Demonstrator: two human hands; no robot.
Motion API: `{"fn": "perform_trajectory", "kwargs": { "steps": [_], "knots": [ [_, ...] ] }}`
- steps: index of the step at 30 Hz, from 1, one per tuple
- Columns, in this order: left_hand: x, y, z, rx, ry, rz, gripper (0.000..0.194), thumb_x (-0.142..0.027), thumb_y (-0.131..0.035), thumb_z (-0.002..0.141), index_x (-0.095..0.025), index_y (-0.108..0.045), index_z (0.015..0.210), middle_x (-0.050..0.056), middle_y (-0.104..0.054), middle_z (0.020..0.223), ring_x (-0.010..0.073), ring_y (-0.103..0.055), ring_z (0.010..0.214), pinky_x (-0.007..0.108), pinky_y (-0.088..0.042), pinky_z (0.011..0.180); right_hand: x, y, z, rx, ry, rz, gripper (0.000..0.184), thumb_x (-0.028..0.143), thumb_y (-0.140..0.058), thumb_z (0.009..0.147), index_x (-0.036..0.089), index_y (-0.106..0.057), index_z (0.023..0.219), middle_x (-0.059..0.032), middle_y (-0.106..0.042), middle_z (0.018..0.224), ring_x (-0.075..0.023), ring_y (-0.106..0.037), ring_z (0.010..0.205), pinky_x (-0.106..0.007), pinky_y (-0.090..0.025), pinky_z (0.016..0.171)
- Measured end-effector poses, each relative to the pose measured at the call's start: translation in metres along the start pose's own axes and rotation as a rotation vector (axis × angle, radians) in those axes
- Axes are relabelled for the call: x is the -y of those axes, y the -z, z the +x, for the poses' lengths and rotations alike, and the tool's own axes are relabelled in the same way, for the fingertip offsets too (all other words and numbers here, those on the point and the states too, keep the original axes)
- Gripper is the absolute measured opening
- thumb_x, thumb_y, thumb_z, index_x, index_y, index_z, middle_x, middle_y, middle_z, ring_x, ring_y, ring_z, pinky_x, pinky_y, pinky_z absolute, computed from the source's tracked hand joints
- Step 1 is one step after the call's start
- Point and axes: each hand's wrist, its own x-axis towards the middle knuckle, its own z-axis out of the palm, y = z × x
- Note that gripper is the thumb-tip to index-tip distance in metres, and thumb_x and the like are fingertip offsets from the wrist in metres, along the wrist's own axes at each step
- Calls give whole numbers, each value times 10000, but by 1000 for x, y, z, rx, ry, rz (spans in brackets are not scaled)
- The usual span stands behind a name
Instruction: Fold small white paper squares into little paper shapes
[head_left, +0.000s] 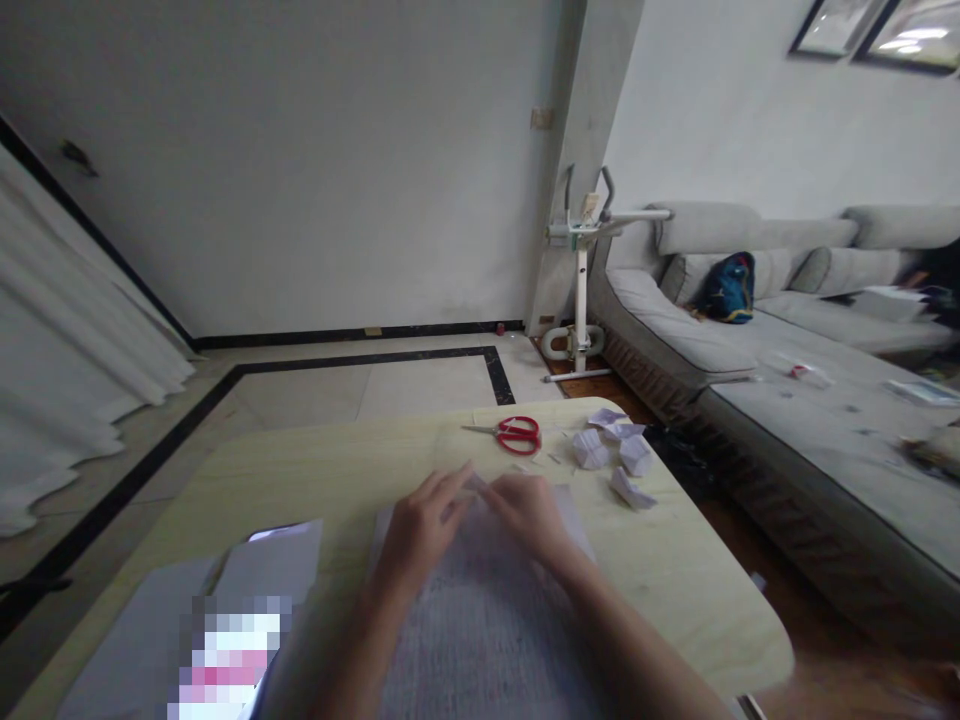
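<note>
Both hands meet over a large sheet of printed paper (495, 630) that lies on the light wooden table. A small piece of paper (476, 484) shows between the fingertips, partly hidden by them. My left hand (426, 520) pinches it from the left with bent fingers. From the other side my right hand (529, 512) has its thumb and curled fingers closed on the same piece. Beyond the hands lie red-handled scissors (517, 435), blades pointing left. Several folded paper pieces (591, 449) and small scraps are to the right of the scissors.
At the table's left are an open white notebook or papers (270, 565) and a lit screen, blurred out (232, 660). A grey sofa (780, 400) with a blue backpack (729, 288) stands right of the table (690, 600). White exercise equipment (581, 290) is beyond, near the wall.
</note>
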Motion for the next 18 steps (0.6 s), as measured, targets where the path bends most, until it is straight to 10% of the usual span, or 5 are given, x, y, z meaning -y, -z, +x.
{"fn": "perform_trajectory", "kwargs": {
  "steps": [6, 18],
  "knots": [
    [-1, -3, -1, -10, -38, 29, 387, -223, -552, 877, -237, -562, 1264, 72, -680, 1112, 201, -646, 980, 309, -511, 859, -3, -5, 0, 9, 3, 7, 380, 377, -533, 876, 155, -582, 571, 4, -547, 526, -103, -447, 486, -226, -276, 469],
    [-18, -3, 2, 53, 403, -625, 405, -354, -641, 803, -163, -648, 1161, 89, -712, 1078, 234, -674, 943, 301, -535, 801, -3, -1, 4, 74, -19, 472, 213, 336, -659, 800, 164, -671, 925, -29, -668, 790, -149, -588, 684, -252, -454, 622]
  ]
}}
